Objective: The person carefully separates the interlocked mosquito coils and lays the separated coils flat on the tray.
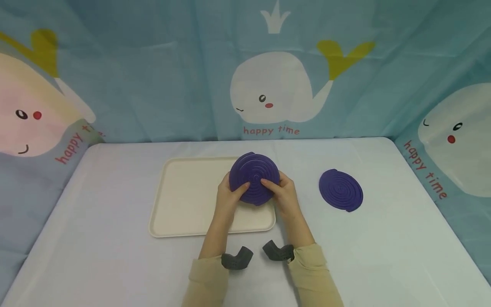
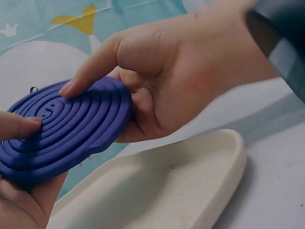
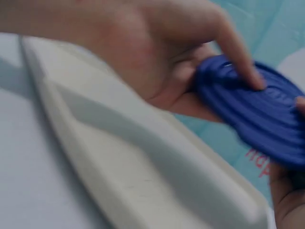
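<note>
Both hands hold a round purple spiral disc (image 1: 255, 170) above the right part of a cream tray (image 1: 184, 196). My left hand (image 1: 228, 197) grips its left edge, thumb on the ridged face and fingers behind. On the right edge, my right hand (image 1: 284, 197) pinches it the same way. In the left wrist view the disc (image 2: 86, 119) is tilted, with the left hand (image 2: 147, 81) at its edge. The right wrist view, blurred, has the disc (image 3: 248, 105) in the right hand (image 3: 162, 52).
A second purple spiral disc (image 1: 340, 190) lies flat on the white table (image 1: 383, 247), right of the tray. Dark curved pieces (image 1: 238, 259) are at both wrists by the sleeves. A blue curtain (image 1: 153, 85) with whale prints stands behind the table.
</note>
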Tool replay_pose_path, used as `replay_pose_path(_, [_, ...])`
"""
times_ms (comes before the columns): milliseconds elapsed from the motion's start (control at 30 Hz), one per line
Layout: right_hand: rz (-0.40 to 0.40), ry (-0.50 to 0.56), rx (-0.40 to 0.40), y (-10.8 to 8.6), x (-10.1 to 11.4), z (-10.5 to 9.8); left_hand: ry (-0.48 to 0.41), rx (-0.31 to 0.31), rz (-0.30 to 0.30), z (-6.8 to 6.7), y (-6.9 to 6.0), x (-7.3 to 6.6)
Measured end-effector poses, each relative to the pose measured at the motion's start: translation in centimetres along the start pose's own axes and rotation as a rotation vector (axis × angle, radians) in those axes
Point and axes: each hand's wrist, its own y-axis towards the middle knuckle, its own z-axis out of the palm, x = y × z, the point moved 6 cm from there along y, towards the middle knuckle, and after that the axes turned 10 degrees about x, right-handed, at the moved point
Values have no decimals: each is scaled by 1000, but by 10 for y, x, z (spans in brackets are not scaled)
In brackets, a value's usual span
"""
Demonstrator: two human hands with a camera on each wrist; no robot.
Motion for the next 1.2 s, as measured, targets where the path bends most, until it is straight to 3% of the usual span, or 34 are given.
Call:
replay_pose_path(100, [-25, 39, -13, -1, -5, 4, -22, 4, 9, -4, 0, 0])
replay_pose_path(233, [3, 50, 31, -1, -12, 11, -39, -4, 5, -12, 0, 0])
replay_pose_path(400, [36, 15, 100, 0, -17, 14, 26, 10, -10, -17, -1, 3])
replay_pose_path(600, [73, -39, 123, 1, -20, 12, 105, 14, -7, -17, -1, 4])
replay_pose_path(867, [106, -36, 145, 3, -19, 11, 133, -9, -1, -18, 2, 5])
replay_pose_path(1200, [128, 66, 208, 0, -23, 13, 18, 34, -20, -19, -1, 7])
